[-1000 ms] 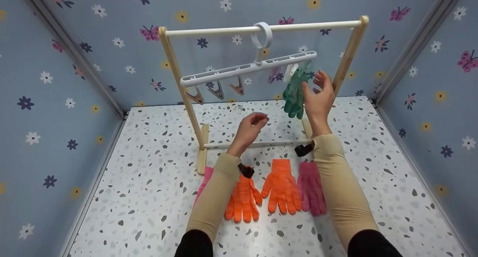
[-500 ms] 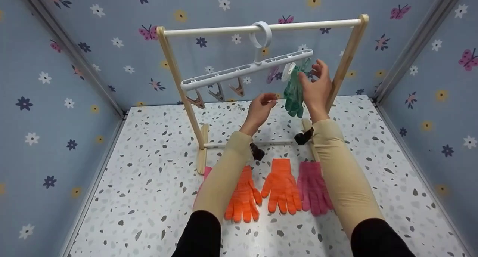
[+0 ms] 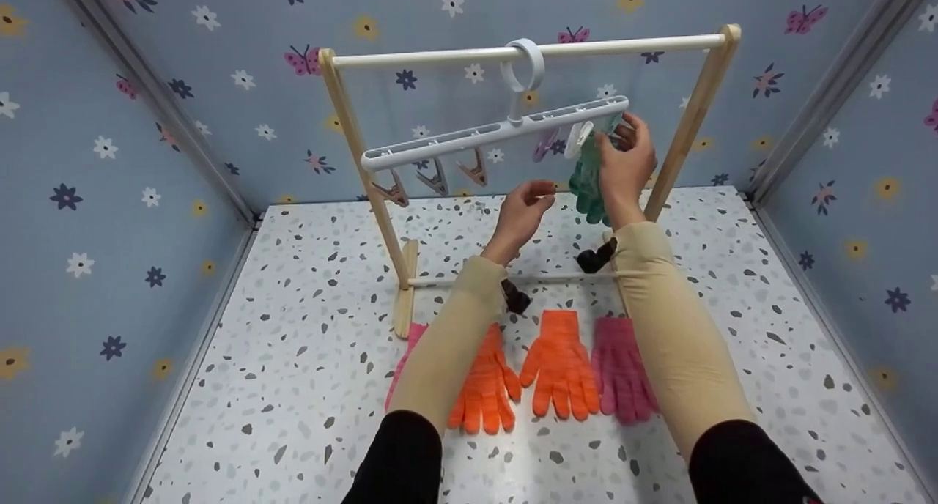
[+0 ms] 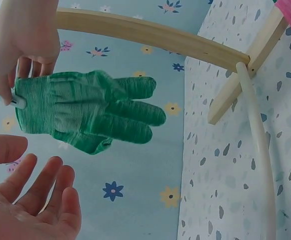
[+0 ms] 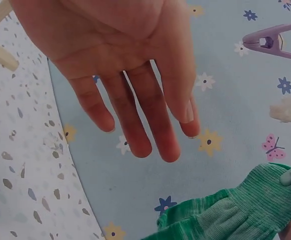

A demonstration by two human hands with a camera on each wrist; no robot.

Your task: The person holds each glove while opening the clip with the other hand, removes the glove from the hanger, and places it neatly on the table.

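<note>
A green knit glove [image 3: 586, 185] hangs from the right end of the white clip hanger [image 3: 454, 141]. At its cuff is a pale green clothespin [image 4: 19, 101], which my right hand [image 3: 629, 168] pinches between thumb and fingers. In the left wrist view the glove's fingers [image 4: 135, 110] dangle loose beside the right hand [image 4: 28, 35]. My left hand [image 3: 522, 215] hovers left of the glove, apart from it, fingers relaxed and holding nothing. Its palm [image 5: 110, 45] faces the right wrist camera. Beside the glove hang a white clothespin [image 3: 579, 139] and a purple clothespin [image 3: 544, 145].
The hanger tilts, its ring [image 3: 523, 66] looped over the rack's top bar [image 3: 623, 47]. Several free clothespins, including a grey one [image 3: 434, 178], hang on its left half. Two orange gloves [image 3: 563, 365] and pink gloves [image 3: 621, 368] lie on the speckled surface, partly behind my sleeves.
My left hand has risen and moved right toward the glove. My right hand has moved up to the clothespin at the cuff. The head view has shifted slightly.
</note>
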